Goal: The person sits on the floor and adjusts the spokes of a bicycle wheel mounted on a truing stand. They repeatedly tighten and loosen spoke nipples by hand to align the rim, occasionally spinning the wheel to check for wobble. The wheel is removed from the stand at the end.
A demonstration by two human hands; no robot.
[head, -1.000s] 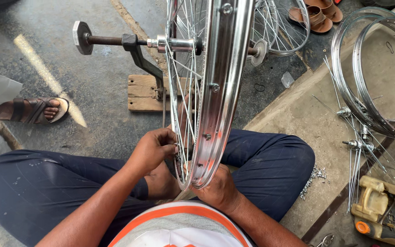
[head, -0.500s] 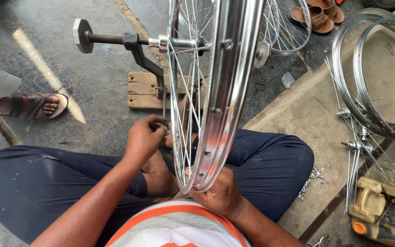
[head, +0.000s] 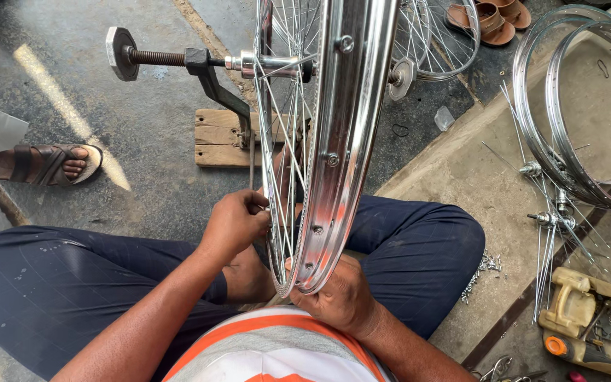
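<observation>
Since the earlier frames, the left hand [head: 233, 225] has been climbing from the lower arc of the bicycle wheel rim [head: 344, 148] to a higher spot among the spokes [head: 281, 134], and the rim has been turning a little in its stand. That hand is now pinching closed on something at a spoke near the rim's inner edge, probably a spoke nipple or small key, though the fingers are hiding it. The right hand [head: 339, 297] is cupping the near, lowest part of the rim from below, its fingers curling against the metal. The wheel is standing upright on the axle of a truing stand [head: 210, 74], whose arm is rising from a wooden block [head: 219, 138] on the concrete floor just beyond the person's crossed legs in dark trousers [head: 419, 247]. At the far left, another person's sandalled foot [head: 51, 164] is resting on the floor. To the right, bare rims [head: 567, 106] are lying stacked on a raised slab, with loose hubs and spokes [head: 549, 219] beside them and a yellow container [head: 588, 318] nearer. A pair of sandals [head: 493, 14] is sitting at the far edge.
</observation>
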